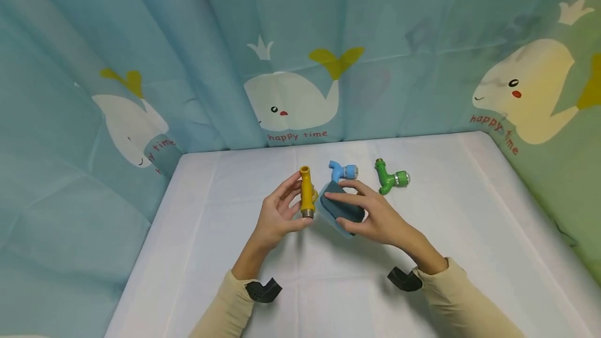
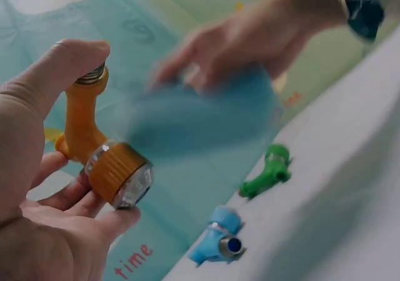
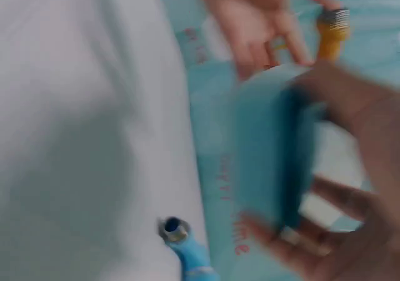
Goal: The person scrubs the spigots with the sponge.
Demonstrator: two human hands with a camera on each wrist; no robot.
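Note:
My left hand (image 1: 277,217) holds a yellow tap (image 1: 307,189) upright above the table, its threaded metal end down. In the left wrist view the thumb presses on that threaded end, and the fingers support the tap from the other side, near its ribbed knob (image 2: 119,168). My right hand (image 1: 382,219) grips a blue sponge (image 1: 339,209), a rounded slab with a darker face and a lighter layer, between thumb and fingers. The sponge is just right of the tap; whether they touch I cannot tell. Both wrist views blur the sponge.
Behind the sponge, a light blue tap (image 1: 349,172) lies on the white table (image 1: 225,254). Further right lies a green tap (image 1: 387,179). A teal curtain (image 1: 202,67) printed with whales hangs along the table's back and sides.

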